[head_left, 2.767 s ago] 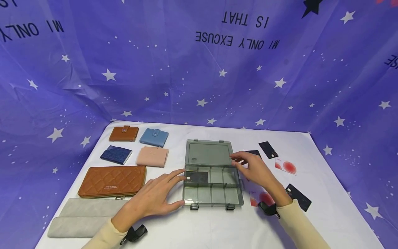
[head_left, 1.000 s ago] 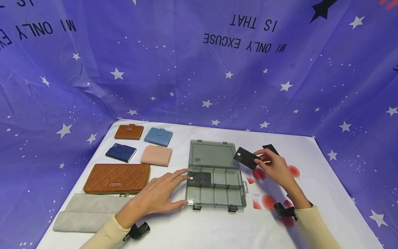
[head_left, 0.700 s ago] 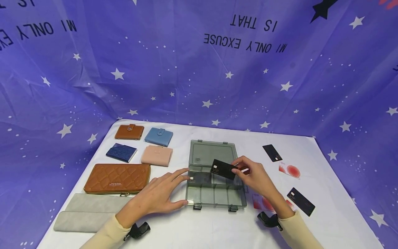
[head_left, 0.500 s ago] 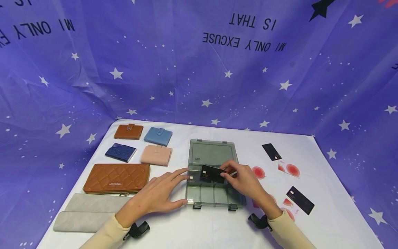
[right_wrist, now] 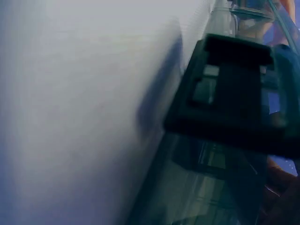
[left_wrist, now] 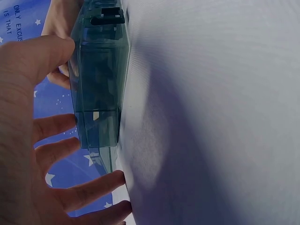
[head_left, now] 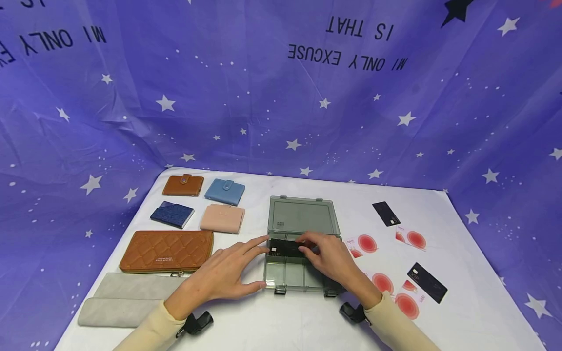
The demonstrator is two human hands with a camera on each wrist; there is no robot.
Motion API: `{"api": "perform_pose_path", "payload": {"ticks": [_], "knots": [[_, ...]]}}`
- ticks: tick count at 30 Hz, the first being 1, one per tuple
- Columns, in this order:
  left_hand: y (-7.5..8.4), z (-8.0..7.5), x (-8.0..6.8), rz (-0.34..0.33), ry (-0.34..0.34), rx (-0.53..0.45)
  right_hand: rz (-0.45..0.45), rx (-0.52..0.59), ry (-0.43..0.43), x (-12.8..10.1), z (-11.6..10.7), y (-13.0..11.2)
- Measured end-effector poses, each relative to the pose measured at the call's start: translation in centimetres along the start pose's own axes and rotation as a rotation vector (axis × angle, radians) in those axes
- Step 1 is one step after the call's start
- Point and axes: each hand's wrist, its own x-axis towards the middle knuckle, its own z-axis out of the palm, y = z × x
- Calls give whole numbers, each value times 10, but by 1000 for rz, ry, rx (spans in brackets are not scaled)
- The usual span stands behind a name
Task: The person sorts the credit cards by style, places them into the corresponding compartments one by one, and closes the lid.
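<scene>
Nearest in, the cream sleeves [head_left: 147, 332] are reaching up the worktop [head_left: 272, 326], and the left hand [head_left: 221, 273] is keeping its post, fingers spreading apart and touching the left side of the smoky box [head_left: 294, 275], just as a second ago. The right hand [head_left: 331, 256] is the one making news! A second ago it was holding the black VIP card [head_left: 284, 247] out to the box's right; now that card is lying across the back-left compartments, covering the spot where another black card was showing. The right fingers are pinching its right end, thumb and fingertips clamping on. Out to the right, the nearer of two loose black cards [head_left: 428, 282] is now showing whole, the forearm having been covering it

Surface next: white cloth is covering the worktop, with a grey wallet [head_left: 114, 307] lying closest and a quilted brown purse [head_left: 167, 248] sitting behind it. Four red-and-white cards [head_left: 407, 306] are scattering over the right side. Farther back, the box's lid [head_left: 303, 215] is lying open, while a navy card holder [head_left: 171, 215] and a pink wallet [head_left: 223, 219] are sitting ahead of a small brown wallet [head_left: 183, 186] and a blue wallet [head_left: 225, 191]. Beyond it all, a purple curtain [head_left: 263, 146] is hanging round the worktop, showing white stars and upside-down black lettering [head_left: 347, 56]
</scene>
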Motion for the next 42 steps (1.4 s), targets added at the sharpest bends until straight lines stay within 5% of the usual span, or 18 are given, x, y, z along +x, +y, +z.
{"api": "perform_pose_path", "payload": {"ticks": [14,20,28,42], "knots": [[1,-1,0,-6,-20,-13,37,-183,-156,-2,0,-15],[2,0,1,-5,-29,-9,30,-157,-172,-9,-11,-11],[2,0,1,-1,-17,-10,94,24,-9,-40,-59,29],[2,1,0,13,6,0,316,-68,189,-127,-118,111]]}}
